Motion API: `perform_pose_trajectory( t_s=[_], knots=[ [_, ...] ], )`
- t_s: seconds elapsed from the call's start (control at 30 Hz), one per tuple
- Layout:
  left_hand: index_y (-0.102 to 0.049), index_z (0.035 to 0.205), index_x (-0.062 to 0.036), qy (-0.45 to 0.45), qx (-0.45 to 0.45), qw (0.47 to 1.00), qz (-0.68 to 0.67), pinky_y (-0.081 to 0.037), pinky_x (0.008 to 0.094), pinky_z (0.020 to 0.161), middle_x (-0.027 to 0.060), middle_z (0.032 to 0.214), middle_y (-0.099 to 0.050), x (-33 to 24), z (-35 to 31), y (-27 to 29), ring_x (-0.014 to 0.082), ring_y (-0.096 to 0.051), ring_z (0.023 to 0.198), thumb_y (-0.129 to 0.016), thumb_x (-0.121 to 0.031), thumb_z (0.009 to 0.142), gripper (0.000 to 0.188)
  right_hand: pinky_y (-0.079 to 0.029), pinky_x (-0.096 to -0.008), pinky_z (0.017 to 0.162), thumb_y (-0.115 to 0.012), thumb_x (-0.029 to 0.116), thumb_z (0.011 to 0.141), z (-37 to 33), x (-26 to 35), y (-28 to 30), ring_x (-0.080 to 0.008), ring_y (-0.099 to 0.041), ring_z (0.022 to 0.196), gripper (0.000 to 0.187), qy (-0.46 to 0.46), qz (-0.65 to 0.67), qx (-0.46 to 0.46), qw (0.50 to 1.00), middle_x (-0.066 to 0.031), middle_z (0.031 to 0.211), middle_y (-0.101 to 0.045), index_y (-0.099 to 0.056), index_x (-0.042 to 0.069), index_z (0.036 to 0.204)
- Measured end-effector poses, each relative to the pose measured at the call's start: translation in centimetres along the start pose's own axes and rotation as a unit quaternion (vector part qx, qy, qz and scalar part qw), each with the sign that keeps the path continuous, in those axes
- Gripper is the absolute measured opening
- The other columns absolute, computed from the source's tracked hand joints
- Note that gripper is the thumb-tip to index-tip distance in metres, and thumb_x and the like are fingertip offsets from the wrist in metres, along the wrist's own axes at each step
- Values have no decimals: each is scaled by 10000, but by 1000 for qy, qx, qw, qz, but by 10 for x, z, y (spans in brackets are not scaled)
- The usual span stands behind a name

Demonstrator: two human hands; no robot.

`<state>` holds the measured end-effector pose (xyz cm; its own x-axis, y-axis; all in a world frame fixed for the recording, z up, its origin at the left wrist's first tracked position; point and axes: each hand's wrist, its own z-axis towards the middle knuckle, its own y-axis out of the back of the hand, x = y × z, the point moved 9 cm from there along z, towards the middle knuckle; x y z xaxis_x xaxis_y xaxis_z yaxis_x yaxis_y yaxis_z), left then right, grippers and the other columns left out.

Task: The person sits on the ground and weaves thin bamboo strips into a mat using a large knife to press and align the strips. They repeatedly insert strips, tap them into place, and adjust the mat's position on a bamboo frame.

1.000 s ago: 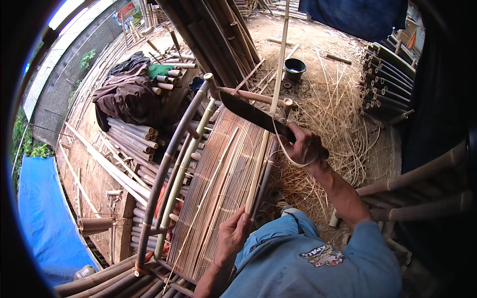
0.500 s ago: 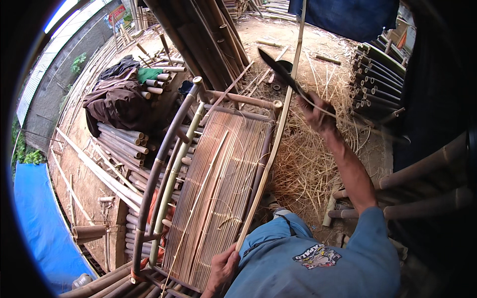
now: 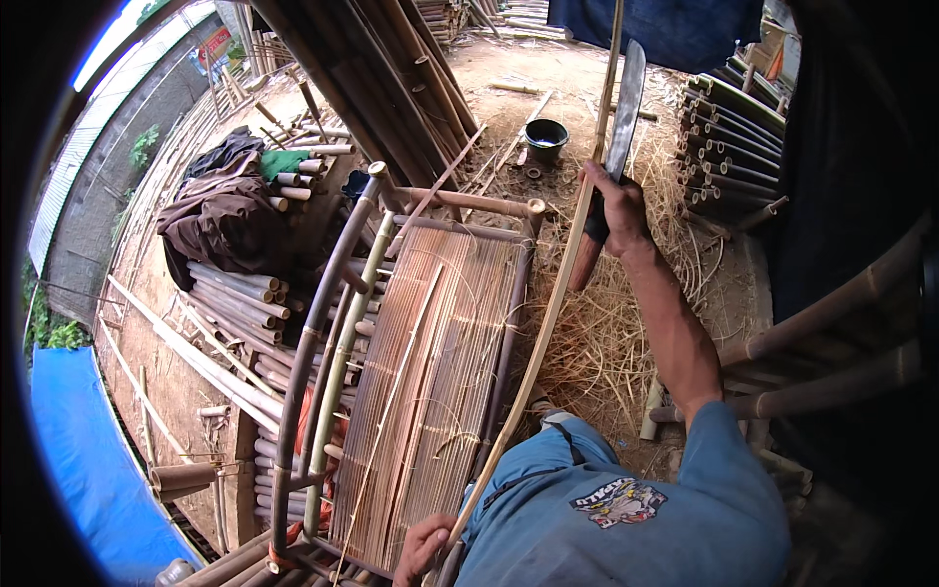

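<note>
A long pale bamboo strip (image 3: 543, 338) runs from low beside my body to the top edge of the view. Near its bottom end my left hand (image 3: 425, 544) is closed around it. My right hand (image 3: 620, 207) grips a machete (image 3: 628, 103), blade pointing up and away; part of its wooden handle (image 3: 587, 260) shows below the hand. The right thumb and fingertips reach the strip's edge, and the blade stands close beside the strip. Left of the strip is a bamboo bench (image 3: 311, 338) with a slatted seat (image 3: 430, 362); a thin loose sliver (image 3: 399, 382) lies on the slats.
Curly shavings (image 3: 611, 342) cover the ground right of the bench. A black bucket (image 3: 546, 141) stands beyond it. Bamboo poles are stacked at right (image 3: 732, 157) and left (image 3: 235, 298), the left pile under a brown cloth (image 3: 220, 225). Thick upright poles (image 3: 377, 93) lean behind the bench.
The machete has turned from pointing up-left across the strip to upright beside it. My right hand has come left against the strip. The bucket is now unobstructed.
</note>
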<state>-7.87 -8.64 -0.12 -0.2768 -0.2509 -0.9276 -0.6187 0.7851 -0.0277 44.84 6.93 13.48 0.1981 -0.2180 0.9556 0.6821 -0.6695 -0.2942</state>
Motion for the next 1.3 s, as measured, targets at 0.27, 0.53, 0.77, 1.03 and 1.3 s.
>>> perform_pose_trajectory(
  t_s=[0.27, 0.53, 0.77, 1.03, 1.3],
  knots=[
    [-532, 1277, 49, 17, 123, 939, -320, -512, 271, 742, 134, 999, -637, -73, 118, -49, 163, -633, 857, -507, -332, 986, 481, -452, -241, 508, -688, 326, 887, -41, -27, -71, -103, -582, 564, 283, 36, 47, 85, 995, -40, 703, -644, -660, 44, 900],
    [-530, 1210, 18, -36, -98, 981, -163, -506, 230, 619, 44, 809, -624, -75, 115, -22, 94, -601, 694, -677, -138, 904, 373, -403, -235, 393, -747, 272, 844, -31, -13, -78, -91, -528, 443, 254, 50, -56, 121, 990, -4, 577, -566, -614, 77, 750],
    [-509, 1295, 28, 98, 109, 922, -358, -480, 242, 630, 62, 854, -585, 2, 55, -34, 116, -561, 702, -578, -231, 961, 428, -411, -237, 391, -752, 295, 831, 17, 19, -73, -96, -530, 437, 270, 67, -130, 42, 988, -19, 566, -584, -627, 78, 729],
    [-648, 1106, 17, 18, -104, 981, -165, -324, 190, 514, -35, 670, -519, -61, 94, 1, 31, -438, 583, -572, -297, 969, 351, -395, -312, 379, -378, 631, 945, -37, 14, -106, -136, -510, 455, 592, 278, -537, 154, 782, -15, 587, -525, -558, 68, 973],
    [-643, 1004, 33, -29, -258, 966, -18, -412, 259, 596, 21, 682, -547, -105, 140, 18, 75, -483, 659, -546, -228, 967, 282, -492, -355, 389, -393, 613, 944, -198, -60, -132, -196, -567, 440, 582, 411, -493, 337, 689, -79, 568, -547, -528, 74, 772]
  ],
)
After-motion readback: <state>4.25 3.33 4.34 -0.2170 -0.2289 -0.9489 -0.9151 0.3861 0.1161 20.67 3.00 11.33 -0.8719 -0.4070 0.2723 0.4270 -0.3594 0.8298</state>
